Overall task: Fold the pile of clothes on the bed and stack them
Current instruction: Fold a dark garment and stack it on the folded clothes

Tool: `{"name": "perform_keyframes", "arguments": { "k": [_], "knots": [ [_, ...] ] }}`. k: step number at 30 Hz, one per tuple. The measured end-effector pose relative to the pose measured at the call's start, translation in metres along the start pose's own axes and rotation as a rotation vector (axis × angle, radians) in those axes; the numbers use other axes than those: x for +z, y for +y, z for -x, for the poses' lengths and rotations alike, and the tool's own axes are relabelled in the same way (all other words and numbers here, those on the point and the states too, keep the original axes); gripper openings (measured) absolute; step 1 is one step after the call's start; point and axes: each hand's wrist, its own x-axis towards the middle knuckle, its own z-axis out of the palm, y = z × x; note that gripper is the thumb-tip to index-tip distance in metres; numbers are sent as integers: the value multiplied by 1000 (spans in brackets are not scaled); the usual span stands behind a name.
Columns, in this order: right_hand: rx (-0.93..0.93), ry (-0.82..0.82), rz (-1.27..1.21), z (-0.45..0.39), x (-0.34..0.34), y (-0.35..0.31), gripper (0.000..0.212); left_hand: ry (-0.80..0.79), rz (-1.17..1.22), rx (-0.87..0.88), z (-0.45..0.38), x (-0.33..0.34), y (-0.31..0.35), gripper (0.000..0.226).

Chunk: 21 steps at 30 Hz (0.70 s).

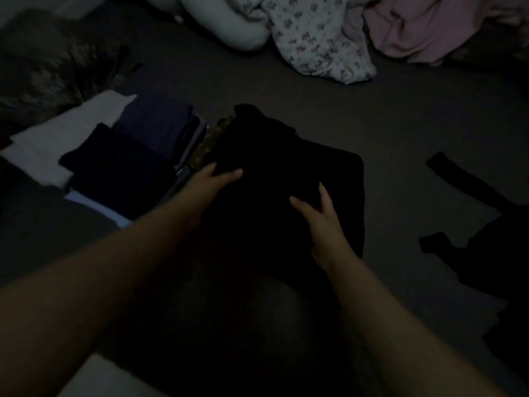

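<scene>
Well along, judging by the layout. Folded stack (120,161) at left of centre: white, navy and purple pieces laid flat, plus something patterned at its right edge. Black garment (286,173) in the middle of the frame, on the grey bed (400,133), bunched into a rough rectangle and touching the stack's right side; too dark to tell how many folds it has. Still to do, by the look of it: another dark garment (486,253) sprawled unfolded at right of the frame, well apart from the stack. Floral bedding (317,38) and pink cloth (429,27) heaped along the top edge; unclear whether part of the pile or just bedding.

Left hand (211,181), centre-left, fingers stretched out and slightly spread, lying flat on the black garment's left edge beside the stack, pinching nothing. Right hand (320,222), just right of centre, fingers straight and fanned, thumb out to the left, palm pressing down on the garment's top. Neither grip closed round cloth; both seemingly smoothing or steadying.
</scene>
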Motion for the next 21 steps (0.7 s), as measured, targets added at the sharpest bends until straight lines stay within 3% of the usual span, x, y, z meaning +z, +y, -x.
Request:
{"name": "perform_keyframes", "arguments": {
  "k": [5, 11, 21],
  "knots": [
    [-22, 21, -48, -72, 74, -31, 70, -88, -97, 19, -78, -61, 66, 44],
    [76, -16, 18, -109, 176, -11, 76, -46, -121, -19, -102, -168, 68, 42],
    [170, -130, -62, -125, 305, 34, 54, 268, -441, 292, -95, -288, 91, 49]
  ]
}}
